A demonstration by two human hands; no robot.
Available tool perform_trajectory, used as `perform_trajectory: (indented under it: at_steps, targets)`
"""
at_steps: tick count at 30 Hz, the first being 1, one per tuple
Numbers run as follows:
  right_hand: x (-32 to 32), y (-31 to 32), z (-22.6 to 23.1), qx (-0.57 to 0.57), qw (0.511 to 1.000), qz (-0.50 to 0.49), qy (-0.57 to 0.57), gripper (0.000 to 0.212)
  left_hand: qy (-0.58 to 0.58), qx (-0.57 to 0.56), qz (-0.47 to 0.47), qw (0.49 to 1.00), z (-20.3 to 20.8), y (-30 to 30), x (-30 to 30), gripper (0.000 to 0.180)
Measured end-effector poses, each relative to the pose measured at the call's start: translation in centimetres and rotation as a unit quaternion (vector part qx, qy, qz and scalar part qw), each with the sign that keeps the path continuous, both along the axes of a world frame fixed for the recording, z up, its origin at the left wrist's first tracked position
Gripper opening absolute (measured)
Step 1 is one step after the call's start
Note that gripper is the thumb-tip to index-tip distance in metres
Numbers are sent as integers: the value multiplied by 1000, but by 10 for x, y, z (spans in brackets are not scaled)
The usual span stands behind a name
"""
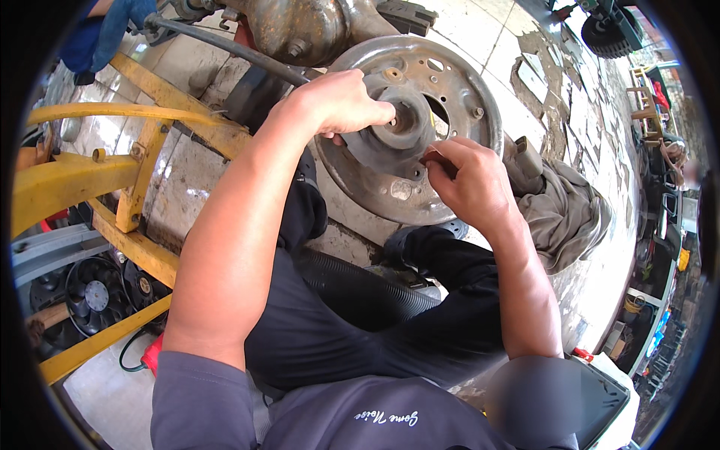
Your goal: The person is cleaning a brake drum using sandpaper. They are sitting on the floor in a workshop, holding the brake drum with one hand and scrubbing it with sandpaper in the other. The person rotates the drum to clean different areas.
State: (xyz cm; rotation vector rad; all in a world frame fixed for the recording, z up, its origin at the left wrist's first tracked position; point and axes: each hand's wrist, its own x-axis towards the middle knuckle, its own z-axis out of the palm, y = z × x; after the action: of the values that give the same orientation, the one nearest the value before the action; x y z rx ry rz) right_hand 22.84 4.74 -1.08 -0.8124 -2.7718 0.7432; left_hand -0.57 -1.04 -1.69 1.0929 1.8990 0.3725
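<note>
A round, worn metal brake backing plate (469,90) stands tilted before me, with holes and bolts across its face. At its middle is a grey hub (409,120) with a round bore; the part below the bore looks smeared. My left hand (337,105) is closed at the hub's upper left, thumb against its front; the other fingers curl under, partly hidden. At the hub's lower right, my right hand (472,180) pinches a small, thin reddish-brown piece (437,159), perhaps a folded scrap of sandpaper. Fingers cover much of that piece.
A rusty axle housing (289,26) and a long rod (225,46) lie beyond the plate. Yellow frame bars (82,176) and black fans (96,295) are at left. Crumpled cloth (566,214) lies at right near broken floor tiles (534,75). A black corrugated hose (360,289) is between my legs.
</note>
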Motion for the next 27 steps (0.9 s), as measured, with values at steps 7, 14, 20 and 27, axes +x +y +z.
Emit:
perform_trajectory:
  at_steps: [7,14,20,27]
  targets:
    - [2,3,0,61,997,23,-41,13,14,34,19,999,8,-5,6,51]
    - [-6,-8,-4,76,997,14,19,13,21,26,1,999,4,0,5,52]
    - [1,-9,-1,82,996,-17,-18,13,18,41,10,999,3,-4,4,52]
    - [-10,-20,-2,156,987,3,-29,9,25,0,-11,1000,6,1,4,60]
